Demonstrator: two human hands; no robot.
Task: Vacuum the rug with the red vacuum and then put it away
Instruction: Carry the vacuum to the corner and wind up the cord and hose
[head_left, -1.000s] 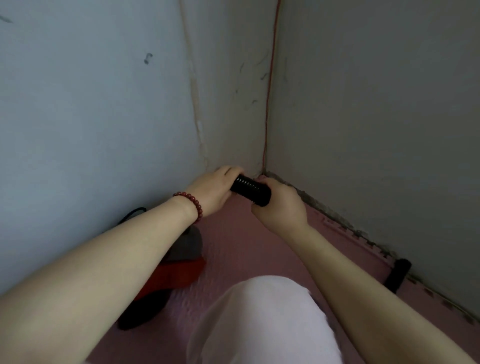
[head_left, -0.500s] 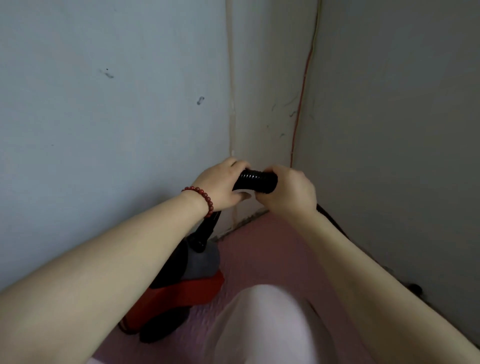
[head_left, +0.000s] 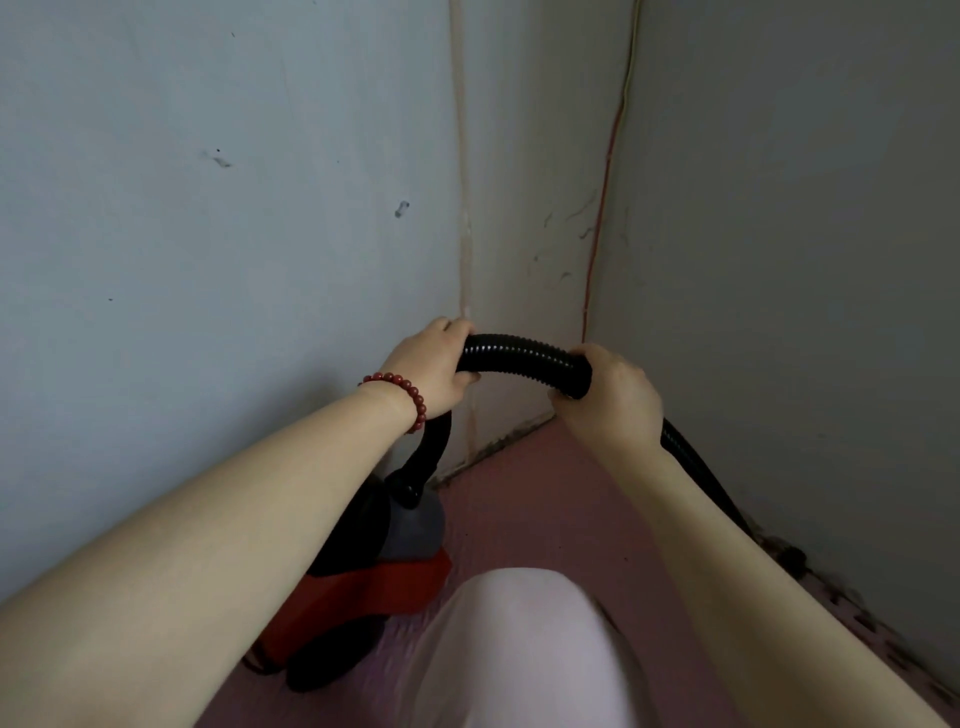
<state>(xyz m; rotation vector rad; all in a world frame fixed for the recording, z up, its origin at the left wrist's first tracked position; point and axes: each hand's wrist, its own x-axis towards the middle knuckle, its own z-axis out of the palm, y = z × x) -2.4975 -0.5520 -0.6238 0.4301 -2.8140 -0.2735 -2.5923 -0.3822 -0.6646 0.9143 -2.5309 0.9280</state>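
The red canister vacuum with a grey dome and black wheel (head_left: 384, 587) sits on the pink textured rug (head_left: 545, 509), close against the pale blue wall (head_left: 208, 260) on the left, partly hidden under the left forearm. From its top a black ribbed plastic hose (head_left: 519, 353) climbs to the left hand (head_left: 431, 369), arches across to the right hand (head_left: 608, 400), then drops behind that wrist and runs down along the grey wall (head_left: 779, 260) on the right toward the floor; its far end is out of sight.

Both hands are clamped on the hose, fingers curled round it, the left near the end that leads to the canister and the right further along. A string of dark red beads (head_left: 405, 389) circles the left wrist.

A second ago the hands were low in the corner and nearly touching, with only a short stub of hose showing between them. They are now raised and drawn apart, so a long curved stretch of hose spans the gap, and the canister shows more fully below.

This looks like hose being gathered or straightened beside the canister in the corner, which suggests the putting-away part rather than cleaning, though no nozzle is visible to confirm it.

A knee in pale fabric (head_left: 519, 649) fills the lower middle, and a thin red wire (head_left: 597, 234) runs up the wall corner.
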